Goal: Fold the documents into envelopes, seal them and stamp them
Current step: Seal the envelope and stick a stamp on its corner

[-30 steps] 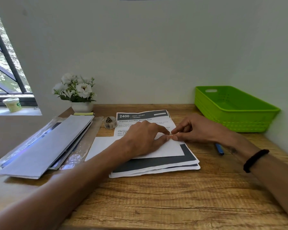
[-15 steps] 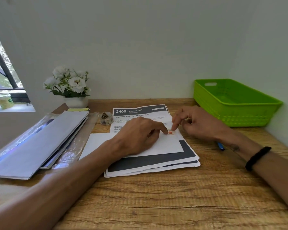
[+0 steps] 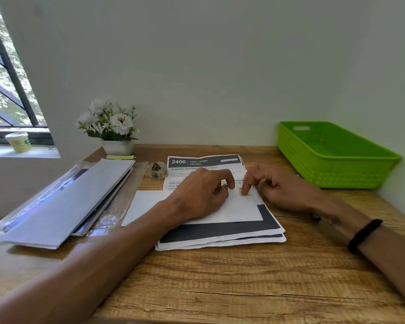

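The stamping step looks to be in hand. A white envelope [image 3: 241, 210] lies flat on top of a stack of printed documents [image 3: 220, 239] in the middle of the wooden surface [image 3: 220, 288]. The left hand [image 3: 201, 195] rests on the envelope with its fingers curled down, holding it in place. The right hand [image 3: 274, 185] points one finger down and presses on the far right corner of the envelope. The stamp is likely under that fingertip, but it is too small and hidden to tell.

Next, I think the finger should rub the corner flat so the stamp sticks all over. Then the envelope can go to one side, maybe into the green basket [image 3: 337, 160] on the right.

The envelope is thin, smooth paper with sharp corners. The documents have dark bands and black print. The surface has a rough wood grain. The basket is shiny plastic with little holes in its walls. A small clear roll of tape [image 3: 157, 171] sits behind the documents. A pile of long grey envelopes [image 3: 66, 202] lies on crinkly clear plastic to the left.
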`<state>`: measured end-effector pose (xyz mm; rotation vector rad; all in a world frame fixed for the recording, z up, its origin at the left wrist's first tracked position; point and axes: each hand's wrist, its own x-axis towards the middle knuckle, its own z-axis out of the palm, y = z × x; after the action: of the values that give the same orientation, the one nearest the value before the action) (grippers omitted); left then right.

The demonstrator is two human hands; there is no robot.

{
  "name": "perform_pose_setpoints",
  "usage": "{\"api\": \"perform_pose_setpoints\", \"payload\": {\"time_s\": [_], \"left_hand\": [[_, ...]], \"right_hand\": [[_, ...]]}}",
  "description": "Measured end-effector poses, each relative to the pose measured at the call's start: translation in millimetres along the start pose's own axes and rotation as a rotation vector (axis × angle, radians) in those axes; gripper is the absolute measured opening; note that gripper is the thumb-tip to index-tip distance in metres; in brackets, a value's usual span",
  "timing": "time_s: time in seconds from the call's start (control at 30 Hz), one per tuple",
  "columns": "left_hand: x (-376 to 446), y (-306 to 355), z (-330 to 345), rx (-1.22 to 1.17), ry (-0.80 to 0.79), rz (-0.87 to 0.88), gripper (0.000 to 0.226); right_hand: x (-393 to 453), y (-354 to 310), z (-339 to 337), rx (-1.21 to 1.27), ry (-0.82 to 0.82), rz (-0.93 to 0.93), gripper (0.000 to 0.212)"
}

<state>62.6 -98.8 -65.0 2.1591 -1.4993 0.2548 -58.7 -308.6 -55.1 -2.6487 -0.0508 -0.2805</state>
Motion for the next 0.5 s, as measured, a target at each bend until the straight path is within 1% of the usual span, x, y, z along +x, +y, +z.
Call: {"api": "perform_pose_setpoints", "payload": {"time_s": [0.07,0.13,0.17,0.2,0.27,0.37,0.43,0.47,0.5], "left_hand": [[1,-4,-3,0.063,0.118,-0.083,0.020],[3,-17,-10,0.133,0.270,-0.205,0.028],[3,-26,-14,0.143,0.320,-0.253,0.032],[2,-37,-17,0.150,0.341,-0.291,0.034],[-2,-54,-21,0.190,0.324,-0.337,0.035],[-3,-62,-22,0.173,0.322,-0.297,0.031],[0,-55,-22,0.139,0.344,-0.212,0.037],[1,-48,-22,0.129,0.322,-0.171,0.039],[2,-40,-22,0.117,0.263,-0.130,0.040]], "right_hand": [[-1,-2,1,0.016,-0.017,-0.016,0.058],[-2,-4,0,0.043,-0.027,-0.015,0.058],[-2,-5,-1,0.050,-0.027,-0.013,0.059],[-3,-5,-1,0.050,-0.030,-0.014,0.059],[-3,-6,0,0.036,-0.032,-0.025,0.060],[-3,-7,0,0.070,0.026,-0.012,0.059],[-3,-7,-1,0.084,0.056,-0.009,0.059],[-3,-7,-1,0.071,0.042,-0.017,0.061],[-3,-6,0,0.054,0.014,-0.022,0.062]]}}
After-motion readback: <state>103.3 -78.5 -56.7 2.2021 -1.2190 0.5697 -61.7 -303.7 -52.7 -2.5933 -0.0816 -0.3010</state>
